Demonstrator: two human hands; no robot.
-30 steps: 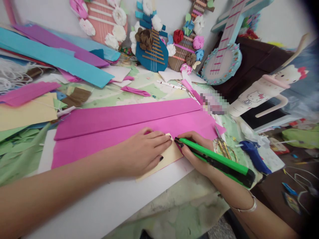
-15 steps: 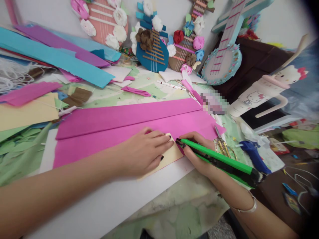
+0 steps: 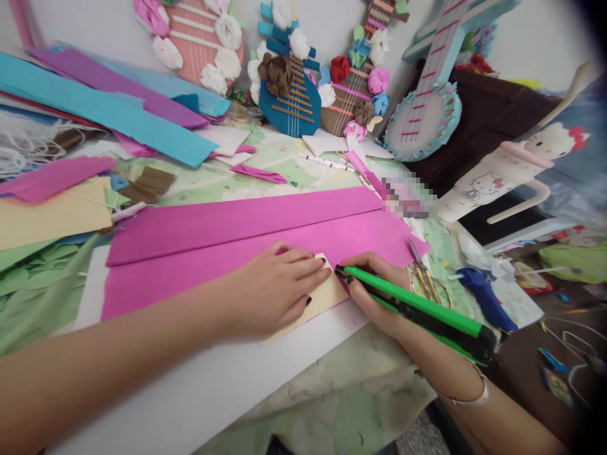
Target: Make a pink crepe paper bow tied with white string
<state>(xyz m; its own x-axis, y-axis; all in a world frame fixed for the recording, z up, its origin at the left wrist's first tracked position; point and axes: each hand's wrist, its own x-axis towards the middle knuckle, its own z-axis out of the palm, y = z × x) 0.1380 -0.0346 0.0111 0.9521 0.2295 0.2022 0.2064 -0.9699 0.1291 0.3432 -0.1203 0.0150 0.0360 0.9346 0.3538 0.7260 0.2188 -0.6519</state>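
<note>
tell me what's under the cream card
The cream card lies on the pink paper, its near end over the white board. The left hand covers most of it, hiding the rest. The right hand holds a green cutter at its corner.

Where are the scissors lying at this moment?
In the head view, the scissors lie at the right, just beyond the right hand, between the green cutter and the blue glue gun.
</note>
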